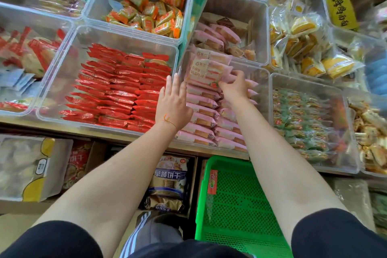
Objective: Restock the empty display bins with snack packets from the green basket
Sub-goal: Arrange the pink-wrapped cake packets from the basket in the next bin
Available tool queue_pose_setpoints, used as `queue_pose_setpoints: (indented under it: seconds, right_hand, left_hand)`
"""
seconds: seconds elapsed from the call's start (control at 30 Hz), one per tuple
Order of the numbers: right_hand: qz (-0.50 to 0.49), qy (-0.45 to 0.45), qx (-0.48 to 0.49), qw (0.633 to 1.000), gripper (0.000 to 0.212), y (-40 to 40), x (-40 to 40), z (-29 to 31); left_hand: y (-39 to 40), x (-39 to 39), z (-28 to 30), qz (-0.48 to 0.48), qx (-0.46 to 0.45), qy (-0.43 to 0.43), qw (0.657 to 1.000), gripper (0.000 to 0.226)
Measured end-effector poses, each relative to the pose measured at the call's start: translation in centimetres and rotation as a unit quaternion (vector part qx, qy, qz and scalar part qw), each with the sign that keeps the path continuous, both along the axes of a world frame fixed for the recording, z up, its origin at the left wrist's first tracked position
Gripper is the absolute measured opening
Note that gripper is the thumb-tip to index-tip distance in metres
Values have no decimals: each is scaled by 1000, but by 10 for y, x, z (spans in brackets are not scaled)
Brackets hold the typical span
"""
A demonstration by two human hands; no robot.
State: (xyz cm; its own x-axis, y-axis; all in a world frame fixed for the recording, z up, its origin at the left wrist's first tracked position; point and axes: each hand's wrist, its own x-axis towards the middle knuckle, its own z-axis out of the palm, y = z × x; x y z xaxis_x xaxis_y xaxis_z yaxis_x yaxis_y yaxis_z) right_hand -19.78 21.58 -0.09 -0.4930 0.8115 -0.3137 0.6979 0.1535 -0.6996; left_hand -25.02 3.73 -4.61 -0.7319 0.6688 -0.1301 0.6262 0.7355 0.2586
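Observation:
Pink snack packets [202, 102] lie stacked in rows in a clear display bin [260, 90] at the shelf's front middle. My right hand [235, 86] grips a bundle of pink packets [206, 67] at the far end of that stack. My left hand [173, 100] lies with straight fingers against the bin's left wall and the packets beside it. The green basket [236, 205] stands on the floor below the shelf, between my arms; one small packet [212, 181] lies against its left wall.
Neighbouring clear bins hold red packets [117, 90], orange-yellow packets [150, 14], green packets [301, 119] and yellow cakes [303, 48]. Boxes and bags of biscuits [169, 182] sit under the shelf. My knee [152, 234] is at the bottom centre.

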Motion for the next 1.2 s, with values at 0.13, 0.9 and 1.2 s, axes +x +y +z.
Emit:
queue_pose_setpoints:
  seconds: [0.13,0.9,1.2]
  right_hand:
    - [-15,58,-2,998,13,-10,43,15]
    - [-102,-302,-19,947,63,53,432,-136]
    - [5,-290,47,956,65,71,461,-167]
  left_hand:
    - [2,28,15,-50,73,19,996,62]
    - [110,340,-62,-16,-103,-462,881,27]
    - [126,377,-89,85,-128,-492,857,22]
